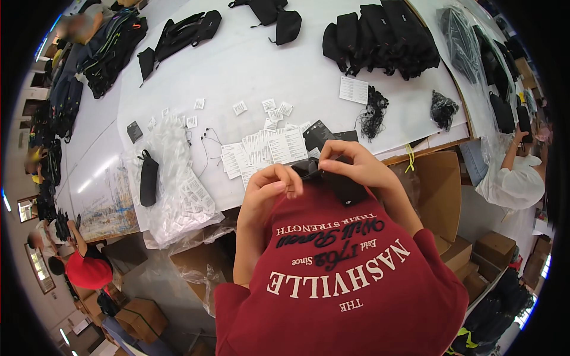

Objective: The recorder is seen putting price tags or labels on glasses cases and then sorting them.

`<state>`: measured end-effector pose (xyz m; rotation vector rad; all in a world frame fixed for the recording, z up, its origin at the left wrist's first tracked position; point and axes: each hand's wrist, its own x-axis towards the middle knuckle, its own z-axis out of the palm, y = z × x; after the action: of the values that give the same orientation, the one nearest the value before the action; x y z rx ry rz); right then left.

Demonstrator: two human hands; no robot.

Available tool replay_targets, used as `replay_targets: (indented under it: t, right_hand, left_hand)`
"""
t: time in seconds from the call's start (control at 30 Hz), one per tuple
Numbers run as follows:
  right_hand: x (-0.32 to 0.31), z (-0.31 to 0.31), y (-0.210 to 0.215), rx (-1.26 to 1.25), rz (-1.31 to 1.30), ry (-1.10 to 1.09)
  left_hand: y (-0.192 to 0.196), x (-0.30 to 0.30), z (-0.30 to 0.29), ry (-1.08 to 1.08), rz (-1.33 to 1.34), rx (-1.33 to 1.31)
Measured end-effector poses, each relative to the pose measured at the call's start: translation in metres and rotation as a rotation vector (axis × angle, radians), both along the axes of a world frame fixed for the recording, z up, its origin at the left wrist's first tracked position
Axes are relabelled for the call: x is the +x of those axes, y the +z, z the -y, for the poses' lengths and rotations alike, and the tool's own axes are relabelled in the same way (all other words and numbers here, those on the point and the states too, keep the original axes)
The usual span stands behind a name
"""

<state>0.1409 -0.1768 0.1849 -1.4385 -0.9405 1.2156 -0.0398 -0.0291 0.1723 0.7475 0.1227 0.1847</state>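
Note:
Close to my body, at the table's near edge, both hands are raised and bent toward each other. My right hand point(354, 163) pinches thumb and forefinger at the edge of a small black item point(307, 169), whose kind is unclear. Below that hand a flat black piece like a hang tag point(347, 193) hangs in front of my shirt. My left hand point(274, 185) has its fingers curled in a pinch beside the black item; anything between them is too small to make out. Just beyond lie spread white printed cards point(261, 151) and black hang tags point(319, 134).
A clear plastic bag point(172, 184) of small white labels lies left, a black pouch point(148, 178) on it. Black cords point(372, 113) are bundled at right. Black pouches point(380, 38) are piled at the far side. An open cardboard box point(439, 190) stands by my right arm. Other people work around.

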Motion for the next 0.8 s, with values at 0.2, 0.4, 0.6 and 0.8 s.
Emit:
replay_targets:
  t: [0.2,0.4,0.6,0.8]
  right_hand:
    - [0.001,-0.001,-0.001,0.051,-0.211,-0.213]
    - [0.011,0.003,-0.005,0.005,-0.316,-0.138]
    - [0.016,0.001,-0.027,-0.105,-0.366,0.146]
    - [0.005,0.000,-0.031,-0.189,-0.363,0.254]
  left_hand:
    - [-0.004,-0.001,0.000,-0.036,0.026,0.178]
    - [-0.010,-0.004,0.004,0.047,0.048,0.169]
    - [0.008,0.004,0.006,0.088,-0.065,0.236]
    - [-0.001,-0.001,0.004,0.117,-0.132,0.182]
